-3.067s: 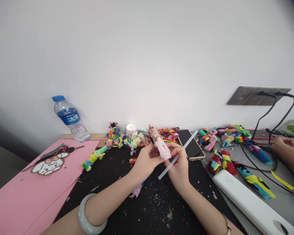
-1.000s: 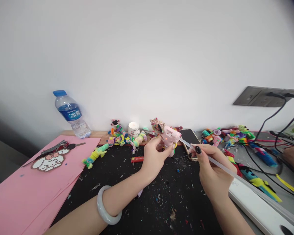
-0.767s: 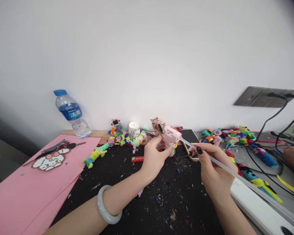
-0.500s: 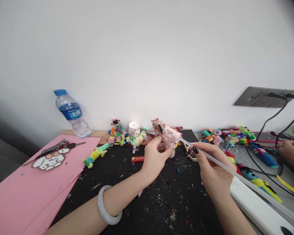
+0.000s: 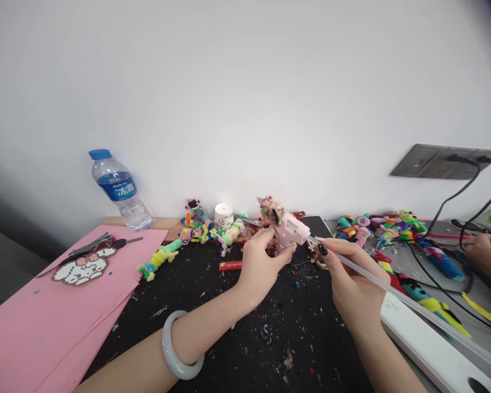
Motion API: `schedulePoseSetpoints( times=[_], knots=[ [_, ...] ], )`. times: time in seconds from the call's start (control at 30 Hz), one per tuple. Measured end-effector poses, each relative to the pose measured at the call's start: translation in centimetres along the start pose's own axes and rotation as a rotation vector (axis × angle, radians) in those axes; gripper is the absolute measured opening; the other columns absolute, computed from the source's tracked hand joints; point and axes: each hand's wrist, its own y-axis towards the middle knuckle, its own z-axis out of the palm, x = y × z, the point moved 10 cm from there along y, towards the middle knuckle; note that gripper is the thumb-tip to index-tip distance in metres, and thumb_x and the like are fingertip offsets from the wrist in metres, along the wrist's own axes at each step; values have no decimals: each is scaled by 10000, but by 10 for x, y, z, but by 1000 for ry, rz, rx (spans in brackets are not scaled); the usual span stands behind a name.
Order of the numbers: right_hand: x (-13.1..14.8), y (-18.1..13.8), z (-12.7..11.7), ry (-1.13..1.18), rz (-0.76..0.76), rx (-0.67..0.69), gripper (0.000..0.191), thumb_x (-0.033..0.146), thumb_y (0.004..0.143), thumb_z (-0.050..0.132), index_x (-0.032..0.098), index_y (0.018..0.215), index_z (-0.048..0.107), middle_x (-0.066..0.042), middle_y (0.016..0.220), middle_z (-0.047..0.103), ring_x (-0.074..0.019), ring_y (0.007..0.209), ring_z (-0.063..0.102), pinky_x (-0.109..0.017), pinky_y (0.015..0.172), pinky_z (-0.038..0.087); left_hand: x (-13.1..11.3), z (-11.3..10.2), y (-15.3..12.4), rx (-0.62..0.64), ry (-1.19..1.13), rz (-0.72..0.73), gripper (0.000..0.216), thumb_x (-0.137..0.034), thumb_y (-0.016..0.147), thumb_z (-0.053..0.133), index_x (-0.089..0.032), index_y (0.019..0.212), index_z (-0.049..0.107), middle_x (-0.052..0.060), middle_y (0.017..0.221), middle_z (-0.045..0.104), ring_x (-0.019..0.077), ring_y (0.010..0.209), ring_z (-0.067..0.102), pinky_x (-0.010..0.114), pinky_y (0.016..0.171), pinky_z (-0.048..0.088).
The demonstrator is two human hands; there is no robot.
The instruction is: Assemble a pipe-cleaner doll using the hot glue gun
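My left hand [image 5: 259, 262] grips a small pink glue gun [image 5: 288, 232] by its handle, holding it just above the black mat [image 5: 237, 333]. My right hand [image 5: 352, 278] pinches a long clear glue stick [image 5: 396, 295] near its front end. The stick's tip sits at the back of the gun and its tail runs off toward the lower right. A pale bangle [image 5: 178, 349] is on my left wrist.
Pink paper [image 5: 45, 322] with a beaded figure and tools lies at left, a water bottle [image 5: 117, 191] behind it. Pipe-cleaner figures [image 5: 204, 232], a lit candle [image 5: 223, 214], a phone, a white power strip [image 5: 429, 349] and cables fill the desk. Another person's hand [image 5: 485, 254] rests at far right.
Three seconds ago both hands held the gun upright with the stick crossing it. The gun now lies level and my right hand has pushed the stick's tip closer into its back.
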Motion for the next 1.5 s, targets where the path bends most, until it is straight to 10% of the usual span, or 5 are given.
schedulePoseSetpoints(
  times=[0.5, 0.77, 1.13, 1.27, 1.5],
  knots=[
    [-34, -7, 51, -36, 143, 385, 454, 233, 751, 624, 201, 1193, 528, -88, 1165, 601, -237, 1020, 576, -391, 863, 481, 0, 13, -7, 116, -27, -37, 195, -108, 696, 608, -170, 878, 641, 60, 872, 682, 215, 799, 626, 312, 721, 482],
    [-58, -15, 45, 59, 358, 319, 290, 404, 798, 575, 129, 825, 665, -42, 647, 666, -194, 610, 624, -277, 526, 506, 0, 25, -24, 335, -59, -72, 533, -125, 727, 584, -177, 1250, 492, 116, 1110, 645, 229, 988, 612, 350, 853, 484],
    [-75, -39, 66, 437, 656, 512, 333, 412, 797, 596, 120, 636, 596, -24, 549, 578, -101, 447, 497, -221, 435, 426, 20, -96, -25, 121, 167, -219, 362, -257, 793, 544, -210, 1150, 580, 60, 1003, 657, 166, 784, 615, 300, 745, 495],
    [-86, -54, 71, 464, 765, 545, 271, 369, 692, 710, 128, 773, 618, 21, 559, 542, -80, 440, 450, -223, 440, 429, 33, -97, -35, 326, 293, -218, 339, -352, 791, 555, -218, 1101, 593, 49, 948, 640, 164, 732, 579, 281, 640, 464],
    [-99, -75, 86, 515, 850, 673, 326, 363, 667, 732, 118, 862, 638, 44, 484, 504, -79, 424, 451, -213, 424, 418, 46, -74, -67, 659, 331, -208, 863, -357, 569, 770, -353, 1323, 348, 33, 1326, 440, 249, 1085, 480, 390, 894, 412]
  ],
)
